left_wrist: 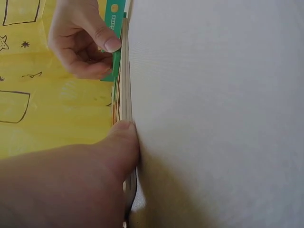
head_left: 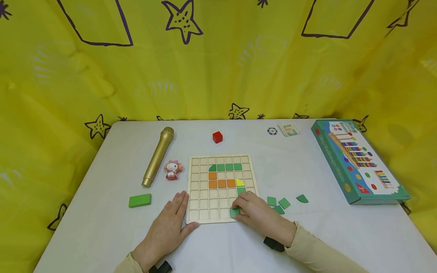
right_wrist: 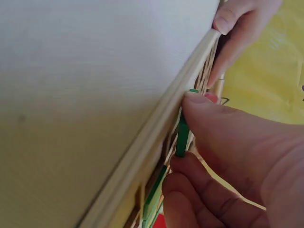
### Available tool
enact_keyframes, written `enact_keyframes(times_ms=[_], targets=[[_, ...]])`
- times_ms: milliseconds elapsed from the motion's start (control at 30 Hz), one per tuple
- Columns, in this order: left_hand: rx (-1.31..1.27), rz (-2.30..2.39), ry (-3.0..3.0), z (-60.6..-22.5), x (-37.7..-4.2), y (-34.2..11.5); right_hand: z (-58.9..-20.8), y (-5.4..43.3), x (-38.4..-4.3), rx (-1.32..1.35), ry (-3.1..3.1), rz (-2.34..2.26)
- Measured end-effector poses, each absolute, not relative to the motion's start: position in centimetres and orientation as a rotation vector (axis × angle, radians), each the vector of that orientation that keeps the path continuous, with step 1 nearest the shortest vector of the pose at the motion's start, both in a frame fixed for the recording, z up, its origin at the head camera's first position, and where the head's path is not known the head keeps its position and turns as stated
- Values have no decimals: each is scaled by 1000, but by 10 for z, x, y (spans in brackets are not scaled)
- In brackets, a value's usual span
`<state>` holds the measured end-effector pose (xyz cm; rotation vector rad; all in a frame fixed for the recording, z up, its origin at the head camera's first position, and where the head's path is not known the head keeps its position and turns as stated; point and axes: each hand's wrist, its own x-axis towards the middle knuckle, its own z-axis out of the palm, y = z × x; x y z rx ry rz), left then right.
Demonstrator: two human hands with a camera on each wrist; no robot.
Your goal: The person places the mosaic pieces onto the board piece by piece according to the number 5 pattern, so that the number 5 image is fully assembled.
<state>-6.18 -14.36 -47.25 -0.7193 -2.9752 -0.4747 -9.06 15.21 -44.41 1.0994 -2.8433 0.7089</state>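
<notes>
A square wooden grid board (head_left: pixel 213 204) lies on the table. My right hand (head_left: pixel 257 214) pinches a green square tile (right_wrist: pixel 182 137) between thumb and fingers, tilted on edge over the front row of the board. Spread along the board's left edge is my left hand (head_left: pixel 167 227), fingers straight and thumb at the front left corner. Green tiles (head_left: pixel 229 167) form a row near the back, with a rounded one at its left end. Below them sit several orange tiles (head_left: pixel 222 183), a yellow tile (head_left: pixel 240 182) and a green tile (head_left: pixel 241 190) partly behind my right fingers.
Loose green tiles (head_left: pixel 284 203) lie right of the board. A gold microphone (head_left: pixel 158 157), a small figurine (head_left: pixel 172 169) and a green block (head_left: pixel 140 200) are on the left. Behind the board are a red cube (head_left: pixel 217 137), a chip (head_left: pixel 272 131) and a pattern card (head_left: pixel 289 130). A game box (head_left: pixel 358 163) stands right.
</notes>
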Motion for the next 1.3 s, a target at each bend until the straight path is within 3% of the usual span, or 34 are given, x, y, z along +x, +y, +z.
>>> enact_keyframes(times_ms=[700, 1067, 1300], targets=[[-701, -485, -3016, -472, -61, -143, -445, 159, -87, 1152, -2750, 699], [-714, -482, -3009, -470, -62, -143, -430, 225, -81, 553, -2993, 605], [-708, -488, -3002, -471, -62, -145, -432, 243, -75, 470, -3079, 603]])
